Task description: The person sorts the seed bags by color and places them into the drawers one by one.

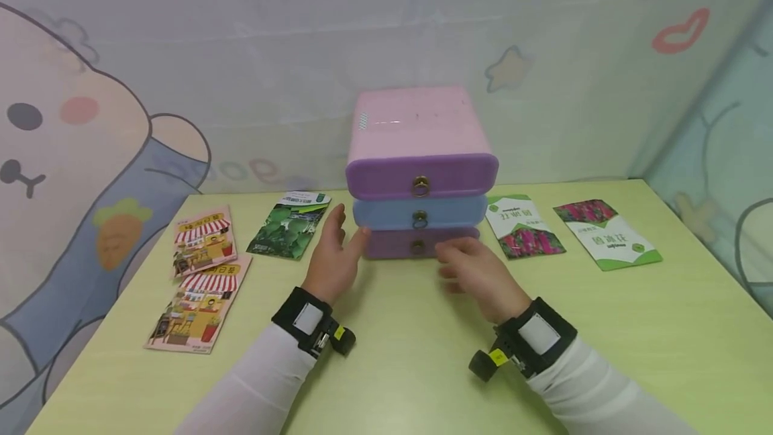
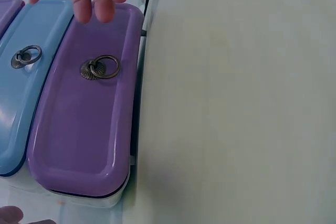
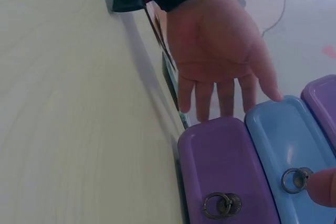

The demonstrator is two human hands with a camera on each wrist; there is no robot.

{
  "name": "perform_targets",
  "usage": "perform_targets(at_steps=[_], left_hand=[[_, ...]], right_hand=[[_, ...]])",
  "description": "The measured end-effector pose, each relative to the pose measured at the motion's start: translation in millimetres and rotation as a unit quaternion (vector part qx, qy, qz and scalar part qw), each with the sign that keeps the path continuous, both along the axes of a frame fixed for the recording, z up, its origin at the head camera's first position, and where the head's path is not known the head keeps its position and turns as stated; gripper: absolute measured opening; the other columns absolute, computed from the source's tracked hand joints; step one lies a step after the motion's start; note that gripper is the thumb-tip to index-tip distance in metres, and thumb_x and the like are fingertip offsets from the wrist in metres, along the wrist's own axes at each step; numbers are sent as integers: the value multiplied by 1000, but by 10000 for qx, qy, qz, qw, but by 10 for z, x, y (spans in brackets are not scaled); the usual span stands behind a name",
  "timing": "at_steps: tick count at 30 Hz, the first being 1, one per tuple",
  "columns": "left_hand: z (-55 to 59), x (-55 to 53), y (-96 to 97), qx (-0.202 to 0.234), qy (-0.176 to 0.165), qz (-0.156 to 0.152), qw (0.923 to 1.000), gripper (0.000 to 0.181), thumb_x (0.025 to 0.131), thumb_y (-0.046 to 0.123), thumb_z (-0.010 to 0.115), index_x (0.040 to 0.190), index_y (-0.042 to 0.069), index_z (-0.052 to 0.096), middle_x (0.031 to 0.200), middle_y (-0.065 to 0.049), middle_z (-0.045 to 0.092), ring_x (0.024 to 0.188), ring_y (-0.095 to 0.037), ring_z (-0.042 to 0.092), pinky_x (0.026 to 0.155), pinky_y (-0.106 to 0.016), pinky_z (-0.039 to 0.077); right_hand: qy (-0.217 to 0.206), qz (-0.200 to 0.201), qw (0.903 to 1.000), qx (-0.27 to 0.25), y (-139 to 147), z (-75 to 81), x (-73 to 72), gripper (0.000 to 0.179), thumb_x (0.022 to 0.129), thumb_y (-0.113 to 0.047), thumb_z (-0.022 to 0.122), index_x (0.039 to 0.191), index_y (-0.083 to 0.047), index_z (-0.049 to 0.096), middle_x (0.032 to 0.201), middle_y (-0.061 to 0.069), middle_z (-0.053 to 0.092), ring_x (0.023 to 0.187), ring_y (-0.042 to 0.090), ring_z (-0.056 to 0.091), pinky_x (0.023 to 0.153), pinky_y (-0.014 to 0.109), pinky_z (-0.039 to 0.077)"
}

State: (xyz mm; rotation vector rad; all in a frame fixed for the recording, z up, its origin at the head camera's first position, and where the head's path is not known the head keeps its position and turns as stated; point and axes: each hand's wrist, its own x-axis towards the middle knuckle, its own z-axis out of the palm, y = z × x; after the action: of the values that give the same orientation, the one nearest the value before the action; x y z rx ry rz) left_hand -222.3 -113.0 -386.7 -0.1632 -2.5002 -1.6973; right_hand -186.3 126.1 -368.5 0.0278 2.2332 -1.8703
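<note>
Pink cabinet (image 1: 417,121); purple top drawer (image 1: 383,178); blue middle drawer (image 1: 383,213); red-striped packets (image 1: 204,242).

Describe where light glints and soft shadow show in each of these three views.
Head: a thin white glint on the pink top of the drawer unit; left wrist: a pale reflection on the blue drawer, plus a soft, dim shadow on the table beside the lower purple drawer; right wrist: a small, blurry highlight on the blue drawer.

Pale table (image 1: 410,368): two pink packets (image 1: 190,317) overlapping left, green packet (image 1: 290,230) nearby, two floral packets (image 1: 610,237) right; cartoon backdrop (image 1: 290,86) behind.
</note>
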Motion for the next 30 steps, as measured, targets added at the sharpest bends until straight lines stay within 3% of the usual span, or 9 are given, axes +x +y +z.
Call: perform_targets(at_steps=[6,11,19,23,30], left_hand=[[31,-43,35,473,353,-220,9980,73,95,45,51,151,15,16,151,-12,22,131,-31,25,110,-44,26],[23,-61,50,590,460,-356,9966,70,95,42,52,150,14,17,151,-11,23,131,-31,25,110,-45,25],[-3,-125,83,558,592,-413,9958,64,96,39,52,149,20,22,150,-3,27,130,-8,23,111,-36,23],[-10,-144,97,474,532,-402,9966,65,96,40,52,150,21,21,150,0,26,129,-3,22,111,-34,23],[-28,-173,90,426,285,-349,9981,65,94,47,51,149,30,19,150,4,26,128,-14,29,107,-36,31]], right_hand=[[49,-51,9999,155,-38,-39,-14,54,95,-38,53,128,4,43,124,21,48,101,30,53,85,45,52],[57,-47,9999,138,-51,-54,-18,54,95,-37,53,128,4,43,123,21,48,100,29,54,84,44,52],[-40,74,10000,-33,-141,-82,-31,51,94,-35,53,125,4,46,116,24,50,95,33,55,78,44,54],[-155,38,9997,-172,-192,-103,-54,51,94,-35,54,126,4,46,117,24,50,96,34,55,78,43,55],[-127,79,9995,-267,-265,-144,-100,50,94,-35,55,124,5,48,115,22,51,93,33,57,76,41,56]])
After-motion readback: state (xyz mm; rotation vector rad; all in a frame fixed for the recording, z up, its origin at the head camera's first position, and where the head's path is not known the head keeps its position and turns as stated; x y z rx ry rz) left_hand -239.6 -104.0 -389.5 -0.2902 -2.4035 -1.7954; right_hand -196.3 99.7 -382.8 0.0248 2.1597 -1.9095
